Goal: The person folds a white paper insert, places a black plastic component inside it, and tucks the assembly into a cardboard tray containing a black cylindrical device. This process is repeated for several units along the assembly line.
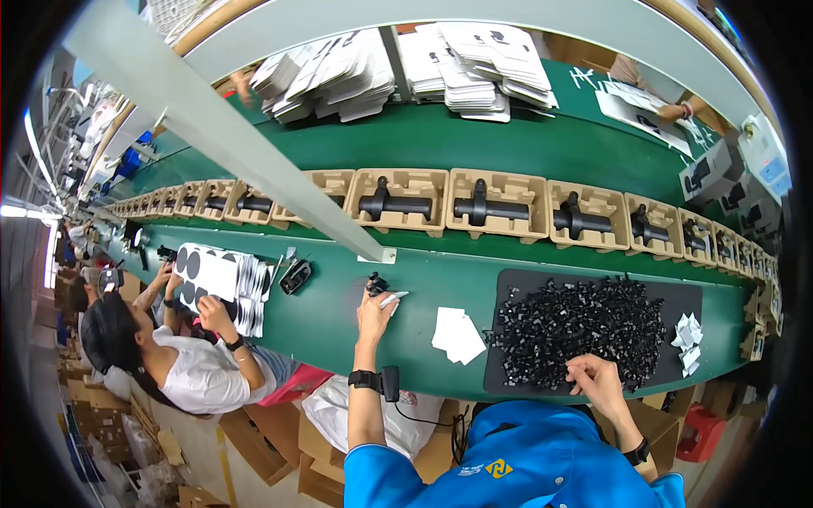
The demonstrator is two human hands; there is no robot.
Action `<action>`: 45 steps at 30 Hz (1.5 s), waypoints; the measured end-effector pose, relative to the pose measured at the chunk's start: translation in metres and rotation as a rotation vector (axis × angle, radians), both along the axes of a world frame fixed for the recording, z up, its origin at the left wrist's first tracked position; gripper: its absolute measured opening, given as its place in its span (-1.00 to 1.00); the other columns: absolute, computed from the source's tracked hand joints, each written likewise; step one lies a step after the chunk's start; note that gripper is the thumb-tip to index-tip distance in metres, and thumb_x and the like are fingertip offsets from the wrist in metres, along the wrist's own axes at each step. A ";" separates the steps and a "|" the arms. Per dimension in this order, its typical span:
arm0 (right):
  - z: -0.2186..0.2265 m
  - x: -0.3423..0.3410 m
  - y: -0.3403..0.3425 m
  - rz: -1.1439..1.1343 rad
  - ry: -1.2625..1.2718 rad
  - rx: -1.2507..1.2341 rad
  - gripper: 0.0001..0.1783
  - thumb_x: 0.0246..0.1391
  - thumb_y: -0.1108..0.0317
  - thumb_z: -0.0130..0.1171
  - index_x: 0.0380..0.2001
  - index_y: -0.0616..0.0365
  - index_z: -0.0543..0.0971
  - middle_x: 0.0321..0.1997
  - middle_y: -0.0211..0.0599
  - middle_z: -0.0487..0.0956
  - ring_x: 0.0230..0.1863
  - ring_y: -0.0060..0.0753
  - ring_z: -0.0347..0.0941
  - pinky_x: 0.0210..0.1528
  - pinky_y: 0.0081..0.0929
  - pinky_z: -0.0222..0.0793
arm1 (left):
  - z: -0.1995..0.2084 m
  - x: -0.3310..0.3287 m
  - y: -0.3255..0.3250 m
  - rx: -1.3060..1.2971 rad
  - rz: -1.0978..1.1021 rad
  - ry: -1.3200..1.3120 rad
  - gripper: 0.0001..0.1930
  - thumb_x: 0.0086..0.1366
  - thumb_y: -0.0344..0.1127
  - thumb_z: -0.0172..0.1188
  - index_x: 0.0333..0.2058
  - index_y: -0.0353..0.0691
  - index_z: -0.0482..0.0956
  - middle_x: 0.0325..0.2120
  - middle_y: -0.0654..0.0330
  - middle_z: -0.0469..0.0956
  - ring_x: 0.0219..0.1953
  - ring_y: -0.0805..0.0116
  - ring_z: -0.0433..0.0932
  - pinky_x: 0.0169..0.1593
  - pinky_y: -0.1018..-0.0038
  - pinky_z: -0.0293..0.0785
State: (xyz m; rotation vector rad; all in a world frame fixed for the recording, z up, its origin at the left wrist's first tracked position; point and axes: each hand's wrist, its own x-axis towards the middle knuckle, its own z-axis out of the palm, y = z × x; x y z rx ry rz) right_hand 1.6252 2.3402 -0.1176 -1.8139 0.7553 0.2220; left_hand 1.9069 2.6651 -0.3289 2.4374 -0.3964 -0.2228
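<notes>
Over the green bench, my left hand is closed on a small black part, with a folded white slip also between its fingers. My right hand is at the near edge of a large heap of small black parts. Its fingers are bent and pinched together; whatever is between them is too small to make out. The heap lies on a dark grey mat. White paper sheets rest on the bench between my hands, and small white packets lie at the mat's right end.
A line of brown moulded trays holding black tubular parts runs beyond the bench. A slanted metal post crosses the left side. At left a co-worker handles sheets with black discs. Stacked white boards stand on the far side.
</notes>
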 end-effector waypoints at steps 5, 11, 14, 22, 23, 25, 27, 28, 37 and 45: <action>-0.003 0.015 0.010 -0.061 0.046 0.011 -0.85 0.08 0.49 0.07 -0.29 0.31 0.55 -0.50 -0.30 0.59 -0.58 -0.63 0.49 -0.57 -0.69 0.39 | -0.017 0.013 0.003 -0.037 0.104 -0.251 -0.76 0.10 -0.31 0.21 -0.21 -0.06 0.64 -0.50 0.07 0.57 -0.41 0.21 0.51 -0.30 0.37 0.44; -0.023 0.039 0.026 0.033 -0.205 -0.142 -0.74 0.01 0.44 0.20 -0.20 0.30 0.53 -0.38 -0.28 0.60 -0.46 -0.63 0.49 -0.42 -0.66 0.44 | 0.090 -0.013 -0.037 -0.736 0.205 0.010 -0.79 0.13 -0.51 0.19 -0.22 -0.38 0.60 -0.27 0.21 0.55 -0.42 0.56 0.49 -0.47 0.62 0.45; -0.012 0.066 0.040 0.165 -0.295 -0.186 -0.27 -0.13 0.26 0.34 0.10 0.26 0.28 0.00 -0.12 0.46 -0.09 -0.30 0.44 -0.07 -0.43 0.39 | 0.150 -0.051 -0.072 -0.829 0.082 -0.025 -0.81 0.03 -0.59 0.23 -0.32 -0.40 0.62 -0.27 0.15 0.57 -0.31 0.46 0.50 -0.22 0.56 0.44; -0.020 0.047 0.024 -0.057 -0.535 -0.041 0.10 -0.19 0.13 0.37 0.28 0.27 -0.08 0.23 0.13 0.18 0.27 0.05 0.09 0.26 -0.28 0.07 | 0.191 -0.147 -0.198 -1.194 -0.034 0.559 -0.68 0.13 -0.50 0.18 -0.11 -0.40 0.45 -0.15 0.06 0.49 -0.21 0.40 0.49 -0.12 0.51 0.43; -0.019 0.037 0.011 -0.088 -0.491 -0.009 0.09 -0.18 0.15 0.36 0.29 0.23 -0.07 0.22 0.11 0.20 0.24 0.02 0.16 0.23 -0.29 0.11 | 0.193 -0.153 -0.212 -1.149 -0.054 0.596 -0.69 0.13 -0.51 0.18 -0.11 -0.41 0.45 -0.15 0.06 0.50 -0.22 0.41 0.50 -0.12 0.51 0.44; -0.013 0.018 -0.011 -0.183 -0.469 0.121 -0.06 -0.10 0.21 0.31 0.27 0.19 0.04 0.07 -0.04 0.42 0.10 -0.30 0.34 0.12 -0.40 0.22 | 0.209 -0.164 -0.240 -0.978 -0.198 0.528 -0.73 0.13 -0.53 0.19 -0.16 -0.48 0.51 -0.22 0.11 0.54 -0.24 0.46 0.50 -0.12 0.54 0.42; -0.018 -0.001 -0.036 -0.212 -0.412 0.271 -0.22 -0.04 0.25 0.27 0.21 0.20 0.16 -0.01 -0.16 0.48 0.03 -0.45 0.36 0.08 -0.46 0.25 | 0.208 -0.175 -0.269 -0.961 -0.280 0.483 -0.77 0.12 -0.53 0.21 -0.21 -0.48 0.55 -0.23 0.13 0.55 -0.23 0.45 0.50 -0.10 0.53 0.42; -0.020 -0.006 -0.047 -0.246 -0.465 0.335 -0.37 0.00 0.27 0.23 0.12 0.21 0.26 -0.03 -0.27 0.47 0.00 -0.52 0.33 0.08 -0.48 0.24 | 0.213 -0.182 -0.282 -0.899 -0.305 0.492 -0.80 0.12 -0.54 0.21 -0.24 -0.48 0.57 -0.19 0.09 0.54 -0.18 0.42 0.50 -0.08 0.51 0.41; -0.017 -0.048 -0.193 -0.109 -0.253 1.028 -0.53 0.05 0.37 0.08 0.04 0.32 0.32 -0.09 -0.16 0.48 -0.08 -0.28 0.46 -0.19 -0.12 0.57 | 0.206 -0.201 -0.372 -0.800 -0.511 0.154 -0.83 0.15 -0.56 0.16 -0.27 -0.46 0.58 -0.16 0.04 0.54 -0.25 0.38 0.55 -0.13 0.53 0.47; -0.021 -0.024 -0.369 -0.363 -0.212 -0.762 -0.44 -0.05 0.40 0.18 0.01 0.26 0.21 -0.32 0.23 0.52 -0.34 0.17 0.50 -0.30 -0.11 0.46 | 0.235 -0.174 -0.387 -0.951 -0.049 0.310 -0.74 0.22 -0.47 0.08 -0.16 -0.54 0.45 -0.37 0.07 0.51 -0.54 0.45 0.52 -0.59 0.59 0.49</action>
